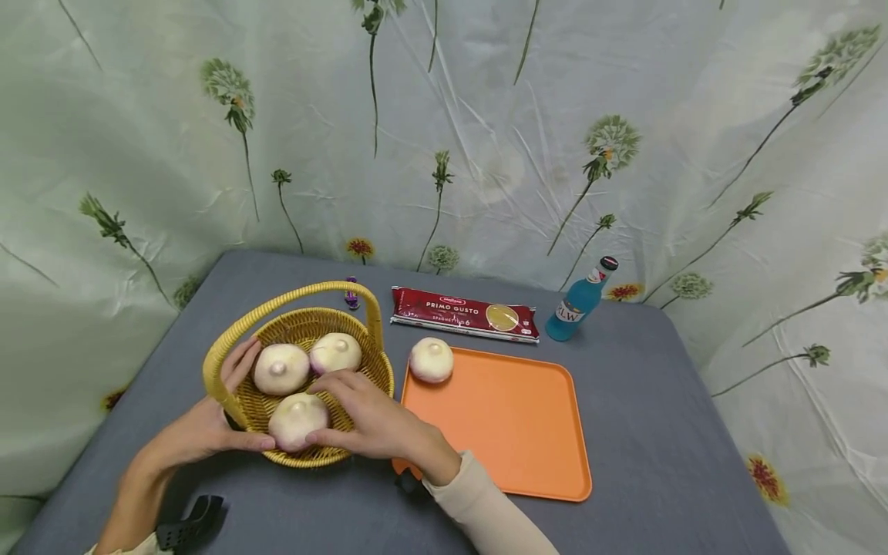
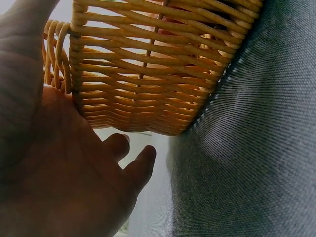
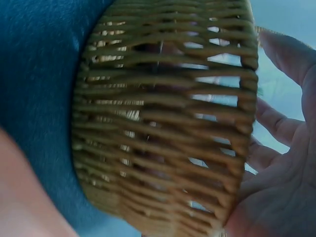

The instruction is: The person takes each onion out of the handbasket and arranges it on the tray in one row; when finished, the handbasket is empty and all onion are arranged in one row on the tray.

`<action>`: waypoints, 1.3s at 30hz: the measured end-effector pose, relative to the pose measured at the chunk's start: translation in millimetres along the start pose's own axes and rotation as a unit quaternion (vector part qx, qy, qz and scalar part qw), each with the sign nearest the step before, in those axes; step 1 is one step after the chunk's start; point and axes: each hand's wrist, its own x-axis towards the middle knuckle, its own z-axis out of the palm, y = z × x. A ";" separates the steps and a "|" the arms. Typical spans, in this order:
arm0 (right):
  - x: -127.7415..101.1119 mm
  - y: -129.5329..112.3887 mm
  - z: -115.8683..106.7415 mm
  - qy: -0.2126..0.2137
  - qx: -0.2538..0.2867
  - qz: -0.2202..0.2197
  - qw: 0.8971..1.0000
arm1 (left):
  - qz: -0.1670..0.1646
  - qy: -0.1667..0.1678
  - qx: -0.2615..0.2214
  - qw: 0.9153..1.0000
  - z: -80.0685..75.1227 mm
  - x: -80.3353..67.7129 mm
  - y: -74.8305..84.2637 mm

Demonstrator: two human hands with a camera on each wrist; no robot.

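A yellow wicker basket (image 1: 305,327) with a hoop handle stands on the grey table and holds three white round buns. My left hand (image 1: 201,428) grips its near left side, thumb along the front rim and fingers by the handle's foot. From the right, my right hand (image 1: 368,420) reaches over the rim, with thumb and fingers round the nearest bun (image 1: 294,420). A fourth bun (image 1: 431,360) sits on the far left corner of the orange tray (image 1: 506,424). In the wrist views the left hand (image 2: 64,177) and right hand (image 3: 286,173) lie against the basket (image 2: 148,74) (image 3: 163,123) wall.
Behind the tray lie a red spaghetti pack (image 1: 463,314) and a blue bottle (image 1: 579,302), standing upright. A small purple object (image 1: 352,294) sits behind the basket. A floral curtain hangs close behind the table (image 1: 659,432). A black strap piece (image 1: 190,524) shows by my left wrist.
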 end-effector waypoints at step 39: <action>14.7 0.8 5.3 -0.067 -0.033 -0.020 0.997 | 0.018 -0.004 -0.003 1.000 -0.6 1.2 -4.8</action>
